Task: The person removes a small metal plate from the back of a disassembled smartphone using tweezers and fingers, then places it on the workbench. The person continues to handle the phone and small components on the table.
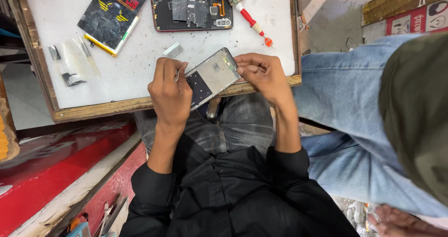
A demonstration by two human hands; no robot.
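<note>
A stripped phone frame (212, 76) lies tilted at the near edge of a white work board (130, 73). My left hand (170, 94) rests on its lower end and pinches a thin metal tool (177, 74), with the tip at the frame's edge. My right hand (261, 73) grips the frame's upper end with its fingertips. My black sleeves and lap are below the board.
On the board lie an opened phone body with a red rim (191, 10), a red-handled screwdriver (252, 23), a black and yellow packet (112, 15), clear bags of small parts (74, 62) and a small metal strip (172, 50). Another person's blue-jeaned legs (354, 92) stand close on the right.
</note>
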